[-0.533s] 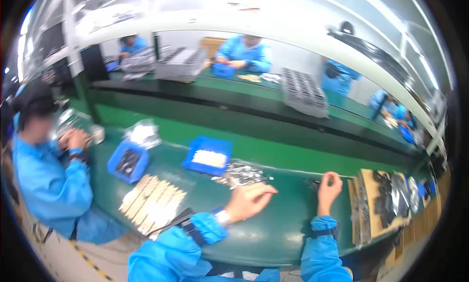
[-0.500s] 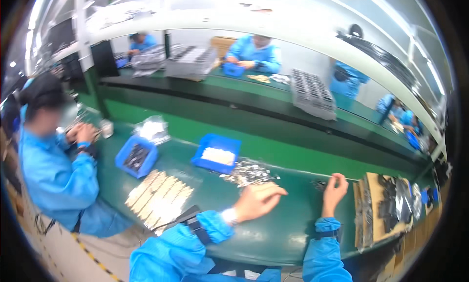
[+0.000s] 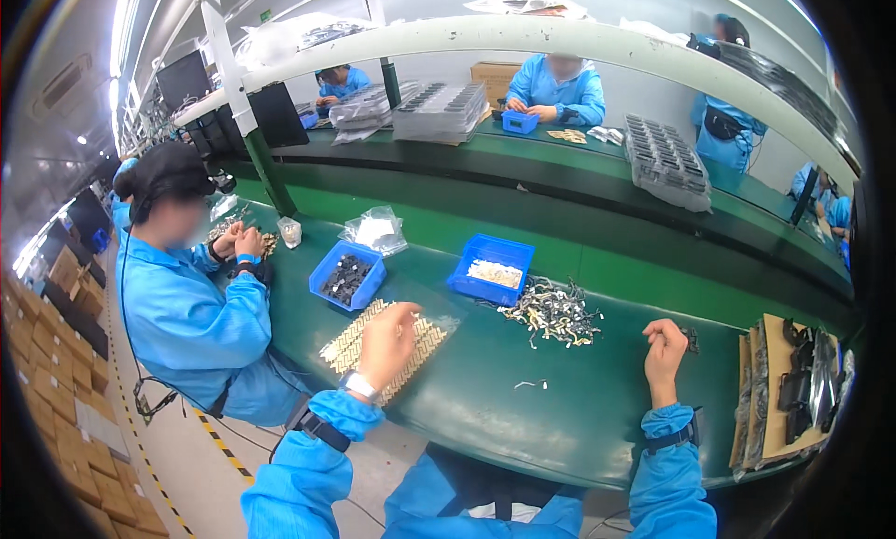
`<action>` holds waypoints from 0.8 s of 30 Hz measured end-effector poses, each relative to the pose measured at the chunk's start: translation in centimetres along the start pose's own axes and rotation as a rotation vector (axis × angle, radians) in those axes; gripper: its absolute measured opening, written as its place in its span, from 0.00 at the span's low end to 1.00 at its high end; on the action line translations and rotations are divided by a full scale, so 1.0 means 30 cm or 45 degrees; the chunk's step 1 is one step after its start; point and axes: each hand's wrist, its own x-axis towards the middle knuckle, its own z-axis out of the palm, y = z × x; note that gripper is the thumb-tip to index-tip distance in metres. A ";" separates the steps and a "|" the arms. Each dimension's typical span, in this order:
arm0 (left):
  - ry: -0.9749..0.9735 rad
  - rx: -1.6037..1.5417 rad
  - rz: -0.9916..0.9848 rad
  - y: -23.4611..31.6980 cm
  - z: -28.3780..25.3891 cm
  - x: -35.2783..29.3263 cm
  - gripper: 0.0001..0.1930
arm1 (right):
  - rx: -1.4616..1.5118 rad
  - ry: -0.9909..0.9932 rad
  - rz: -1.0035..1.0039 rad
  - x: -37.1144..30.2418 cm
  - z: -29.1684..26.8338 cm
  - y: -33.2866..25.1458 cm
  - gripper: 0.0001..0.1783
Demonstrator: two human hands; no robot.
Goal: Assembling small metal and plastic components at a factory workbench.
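My left hand [image 3: 387, 345] is over the rows of small cream pieces [image 3: 425, 345] laid on a clear sheet. Its fingers are curled together, and whatever they hold is hidden. To the right, my right hand [image 3: 665, 352] is closed above the green table [image 3: 579, 427], beside a few small dark pieces [image 3: 691, 339]; I cannot make out anything in it. Between my hands lies a loose pile of short black, white and cream wired parts [image 3: 553, 312]. One small white piece with a thin wire [image 3: 532, 384] sits alone nearer me.
Behind the cream rows stand a blue bin of black parts [image 3: 347, 280] and a blue bin of white parts [image 3: 493, 272]. A clear bag [image 3: 375, 229] lies beyond. Cardboard with wrapped black parts [image 3: 791, 390] stands at right. A co-worker [image 3: 191, 296] sits at left.
My left hand has moved left, from near the wired pile to over the cream rows. My right hand has shifted slightly left past the small dark pieces. The view has turned left.
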 end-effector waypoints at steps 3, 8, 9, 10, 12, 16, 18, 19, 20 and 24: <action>0.070 0.328 -0.009 -0.184 -0.042 -0.018 0.07 | 0.151 -0.236 0.101 -0.028 0.036 -0.031 0.13; -0.049 0.540 -0.014 -0.238 -0.006 -0.008 0.10 | 0.139 -0.304 0.222 -0.043 0.026 -0.029 0.15; -0.024 0.575 -0.035 -0.237 0.001 -0.001 0.10 | 0.140 -0.314 0.242 -0.034 0.017 -0.037 0.15; -0.010 0.614 -0.056 -0.240 0.004 -0.001 0.11 | 0.142 -0.326 0.273 -0.036 0.010 -0.045 0.15; -0.050 0.626 -0.047 -0.237 0.012 0.003 0.13 | 0.163 -0.362 0.364 -0.021 -0.009 -0.036 0.14; -0.017 0.672 0.027 -0.234 0.025 0.005 0.14 | 0.168 -0.349 0.375 -0.025 -0.008 0.000 0.13; 0.024 0.702 0.039 -0.206 0.031 0.014 0.12 | 0.157 -0.373 0.365 -0.018 -0.019 0.000 0.13; 0.022 0.704 0.027 -0.204 0.028 0.018 0.12 | 0.152 -0.397 0.399 -0.013 -0.017 -0.012 0.13; -0.005 0.707 0.035 -0.198 0.026 0.012 0.12 | 0.148 -0.421 0.431 -0.011 -0.017 -0.022 0.13; -0.020 0.684 0.011 -0.219 0.026 0.021 0.11 | 0.149 -0.456 0.475 -0.004 -0.009 -0.021 0.13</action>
